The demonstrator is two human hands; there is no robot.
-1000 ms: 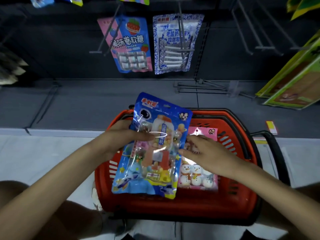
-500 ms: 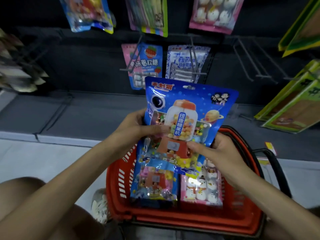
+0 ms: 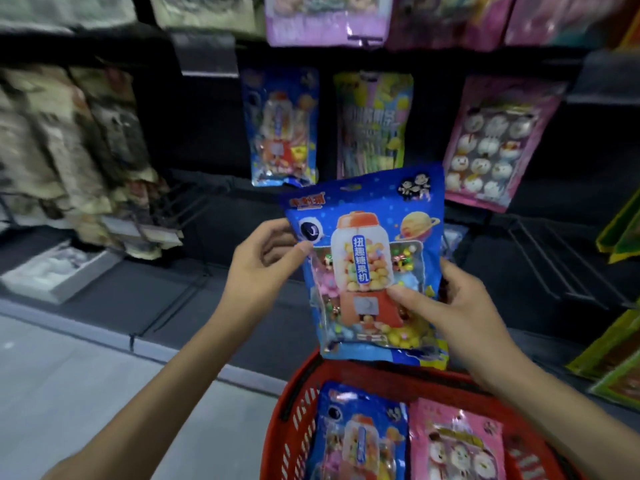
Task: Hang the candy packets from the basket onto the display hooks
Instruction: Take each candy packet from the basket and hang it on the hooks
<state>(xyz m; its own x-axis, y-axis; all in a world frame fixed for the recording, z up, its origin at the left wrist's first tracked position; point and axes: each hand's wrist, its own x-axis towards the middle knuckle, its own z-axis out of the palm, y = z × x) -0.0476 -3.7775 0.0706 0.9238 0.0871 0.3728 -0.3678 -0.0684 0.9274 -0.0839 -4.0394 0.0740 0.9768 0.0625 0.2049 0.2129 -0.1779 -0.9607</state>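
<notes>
Head view — both hands grip blue packet.

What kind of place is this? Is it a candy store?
Most likely a shop's candy aisle. A hanging blue packet and a pink snowman packet dangle from a dark display wall, bare wire hooks stick out beside them, and a red shopping basket holds more packets.

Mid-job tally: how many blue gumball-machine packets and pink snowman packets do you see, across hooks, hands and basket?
Blue gumball-machine candy packets: 3 (held blue packet between left hand and right hand; hanging blue packet; basket blue packet in the red plastic basket)
Pink snowman candy packets: 2 (hanging pink packet; basket pink packet)
Total: 5. Blurred top row not counted.
</notes>
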